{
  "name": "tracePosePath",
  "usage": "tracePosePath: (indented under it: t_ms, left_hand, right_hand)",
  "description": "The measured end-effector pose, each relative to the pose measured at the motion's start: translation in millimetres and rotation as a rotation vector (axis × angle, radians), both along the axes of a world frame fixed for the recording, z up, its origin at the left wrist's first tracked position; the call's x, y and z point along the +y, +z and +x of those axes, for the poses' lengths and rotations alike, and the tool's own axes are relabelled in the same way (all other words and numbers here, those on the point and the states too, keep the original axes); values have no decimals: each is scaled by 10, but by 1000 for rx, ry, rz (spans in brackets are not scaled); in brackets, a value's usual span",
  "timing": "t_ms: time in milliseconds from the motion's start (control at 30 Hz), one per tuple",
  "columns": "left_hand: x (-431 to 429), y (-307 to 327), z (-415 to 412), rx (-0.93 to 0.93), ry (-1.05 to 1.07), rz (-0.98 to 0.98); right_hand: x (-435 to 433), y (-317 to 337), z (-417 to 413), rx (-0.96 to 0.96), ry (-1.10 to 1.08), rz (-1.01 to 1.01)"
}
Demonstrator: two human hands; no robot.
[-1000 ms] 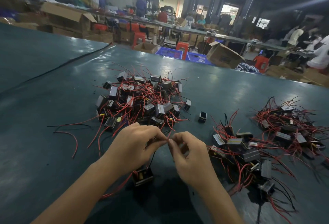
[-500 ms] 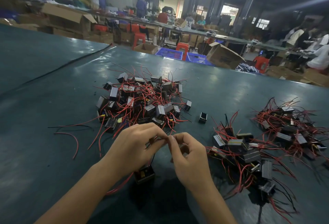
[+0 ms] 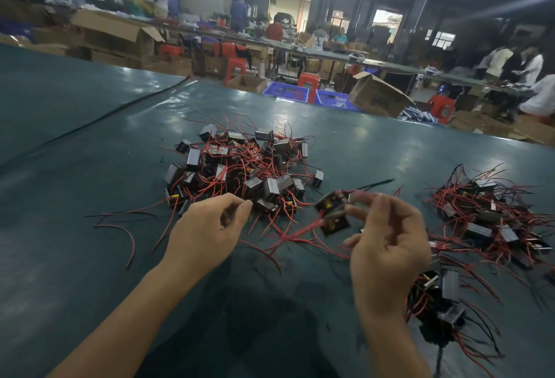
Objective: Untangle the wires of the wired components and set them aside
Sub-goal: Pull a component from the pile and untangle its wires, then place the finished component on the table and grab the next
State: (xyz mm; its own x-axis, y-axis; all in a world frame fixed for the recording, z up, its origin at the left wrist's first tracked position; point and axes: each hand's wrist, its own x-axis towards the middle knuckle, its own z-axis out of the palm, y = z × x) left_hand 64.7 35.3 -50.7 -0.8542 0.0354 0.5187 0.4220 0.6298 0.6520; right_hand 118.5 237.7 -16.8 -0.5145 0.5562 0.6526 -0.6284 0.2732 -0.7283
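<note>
A tangled pile of small black wired components (image 3: 246,167) with red and black wires lies at the middle of the dark green table (image 3: 75,182). My right hand (image 3: 387,245) is raised off the table right of that pile. Its fingertips pinch one blurred wired component (image 3: 333,212), whose red wires trail down to the left. My left hand (image 3: 210,227) hovers at the pile's near edge, fingers loosely curled, with nothing visible in it. A second spread of wired components (image 3: 486,218) lies at the right and runs toward me behind my right wrist.
Loose red and black wires (image 3: 120,227) lie on the table left of my left hand. Beyond the table's far edge stand cardboard boxes (image 3: 375,95), blue crates (image 3: 285,90) and red stools, with people at long benches behind.
My hands have parted. The right hand has lifted the component from in front of me and swung it up and to the right; the left hand has let go of the wire.
</note>
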Motion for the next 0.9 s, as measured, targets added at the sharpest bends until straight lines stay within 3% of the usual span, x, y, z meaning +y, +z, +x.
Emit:
tracePosePath:
  t_ms: [133,367,533,700,900]
  left_hand:
    - [21,-61,-18,-46,21,-34]
    - [-2,-157,-62,-100,13,-99]
    - [-17,-240,-97,-110,-11,-87]
    - [-28,-299,-149,-126,-12,-47]
    - [-30,-291,-175,-127,-97,21]
  right_hand:
    - [211,45,-45,58,-158,-69]
    - [237,-140,-139,-269,-75,13]
    - [-24,-252,-166,-296,-2,312]
    - [-313,-334,-473,-614,55,843]
    - [-645,-328,-905,-943,2,1004]
